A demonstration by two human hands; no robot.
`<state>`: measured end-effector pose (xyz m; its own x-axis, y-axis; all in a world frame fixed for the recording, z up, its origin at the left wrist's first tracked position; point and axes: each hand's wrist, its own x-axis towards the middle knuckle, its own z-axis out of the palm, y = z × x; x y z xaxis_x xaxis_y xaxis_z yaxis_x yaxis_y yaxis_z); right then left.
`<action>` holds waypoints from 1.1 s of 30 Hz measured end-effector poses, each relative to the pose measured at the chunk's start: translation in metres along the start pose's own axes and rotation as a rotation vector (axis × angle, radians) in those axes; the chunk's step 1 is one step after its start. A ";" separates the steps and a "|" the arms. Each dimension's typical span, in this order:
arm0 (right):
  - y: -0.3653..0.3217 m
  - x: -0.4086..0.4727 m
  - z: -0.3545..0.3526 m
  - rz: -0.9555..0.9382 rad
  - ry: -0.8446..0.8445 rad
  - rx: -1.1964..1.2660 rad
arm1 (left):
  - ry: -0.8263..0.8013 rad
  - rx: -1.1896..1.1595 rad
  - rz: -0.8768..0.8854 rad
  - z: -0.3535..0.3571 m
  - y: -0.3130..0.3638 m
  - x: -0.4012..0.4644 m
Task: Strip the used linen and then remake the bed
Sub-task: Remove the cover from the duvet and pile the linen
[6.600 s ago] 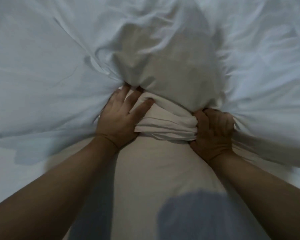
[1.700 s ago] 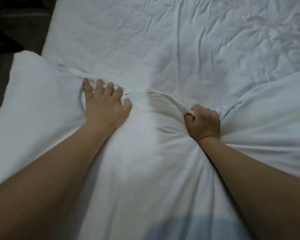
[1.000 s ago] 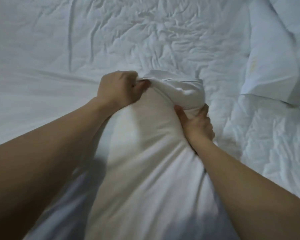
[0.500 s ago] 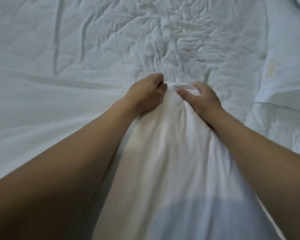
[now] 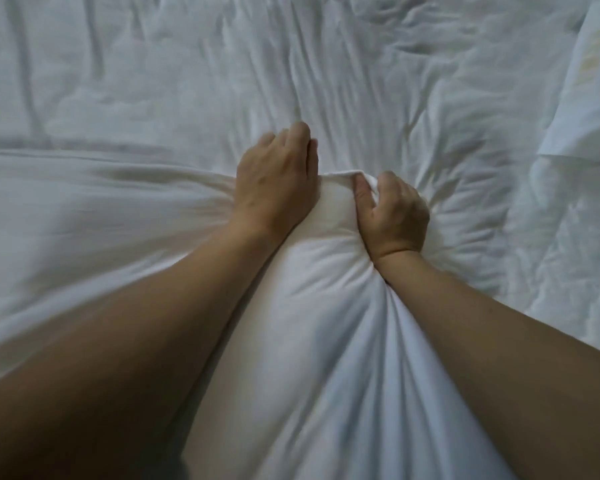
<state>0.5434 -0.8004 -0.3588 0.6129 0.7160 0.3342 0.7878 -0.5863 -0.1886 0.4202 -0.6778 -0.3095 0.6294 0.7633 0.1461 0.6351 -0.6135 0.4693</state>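
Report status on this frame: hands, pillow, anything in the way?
Left hand curled over the pillow end, fingertips hidden. Right hand gripping bunched pillowcase fabric. Nothing blocking; second pillow lies far right on the wrinkled sheet.

Both forearms come into view bare from the lower corners, with no sleeve, cuff, watch or band on either of them up to where the picture cuts them off. The left hand (image 5: 278, 181) wears no glove and no ring on the parts of its back and knuckles that show, and tendon lines run faintly under its back. The right hand (image 5: 394, 216) is likewise ungloved, with a short, plain thumbnail facing the camera and a crease across the wrist; its fingertips are hidden, so any rings there cannot be told.
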 end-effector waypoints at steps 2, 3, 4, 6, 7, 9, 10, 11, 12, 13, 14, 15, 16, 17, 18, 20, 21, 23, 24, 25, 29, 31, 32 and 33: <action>0.005 -0.003 0.011 0.011 0.011 -0.019 | -0.026 0.037 0.105 -0.020 0.013 -0.023; 0.007 -0.003 0.014 0.013 0.027 -0.016 | -0.099 0.073 0.159 -0.033 0.014 -0.045; 0.007 -0.003 0.016 0.006 0.054 -0.010 | -0.173 0.125 0.203 -0.046 0.011 -0.071; 0.007 -0.002 0.018 -0.033 0.113 0.010 | -0.262 0.223 0.241 -0.066 -0.003 -0.117; 0.006 -0.002 0.020 -0.040 0.136 0.022 | -0.274 0.265 0.254 -0.067 -0.012 -0.130; 0.007 0.002 0.021 -0.024 0.144 0.041 | -0.299 0.330 0.258 -0.056 -0.025 -0.134; 0.007 0.003 0.021 -0.015 0.143 0.041 | -0.311 0.343 0.255 -0.048 -0.026 -0.131; 0.008 0.004 0.022 -0.002 0.144 0.041 | -0.309 0.353 0.260 -0.042 -0.027 -0.128; 0.009 0.005 0.023 0.014 0.146 0.045 | -0.301 0.362 0.268 -0.036 -0.028 -0.127; 0.008 0.006 0.024 0.029 0.147 0.051 | -0.284 0.369 0.276 -0.032 -0.030 -0.128; 0.008 0.007 0.025 0.034 0.146 0.049 | -0.267 0.373 0.282 -0.030 -0.033 -0.130; 0.008 0.008 0.025 0.035 0.135 0.048 | -0.249 0.378 0.285 -0.028 -0.036 -0.131; 0.008 0.009 0.025 0.040 0.116 0.053 | -0.233 0.382 0.287 -0.026 -0.039 -0.132; 0.008 0.010 0.024 0.051 0.090 0.065 | -0.222 0.384 0.291 -0.024 -0.040 -0.131; 0.007 0.010 0.023 0.066 0.073 0.074 | -0.216 0.384 0.295 -0.022 -0.040 -0.130; 0.002 0.011 0.017 0.089 0.070 0.061 | -0.210 0.386 0.296 -0.018 -0.044 -0.129; -0.004 0.014 0.012 0.093 0.084 0.029 | -0.206 0.389 0.294 -0.017 -0.047 -0.129; -0.022 0.020 -0.011 0.110 0.110 -0.064 | -0.212 0.407 0.291 -0.017 -0.050 -0.129; -0.031 0.015 -0.029 0.144 0.053 -0.056 | -0.220 0.424 0.285 -0.016 -0.049 -0.130; -0.040 0.003 -0.052 0.176 -0.024 -0.010 | -0.228 0.441 0.275 -0.017 -0.048 -0.131; -0.045 -0.139 -0.150 -0.041 -0.336 -0.037 | -0.259 0.491 0.256 -0.032 -0.034 -0.134; -0.018 -0.203 -0.172 -0.116 -0.409 -0.143 | -0.261 0.477 0.238 -0.044 -0.017 -0.145; -0.005 -0.220 -0.172 -0.093 -0.434 -0.152 | -0.258 0.440 0.208 -0.052 -0.004 -0.156; 0.002 -0.227 -0.170 -0.063 -0.455 -0.143 | -0.245 0.386 0.167 -0.063 0.010 -0.175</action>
<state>0.3954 -1.0290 -0.2783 0.5533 0.8265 -0.1036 0.8278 -0.5594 -0.0417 0.2880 -0.8048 -0.2753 0.7941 0.6065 -0.0396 0.6073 -0.7890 0.0930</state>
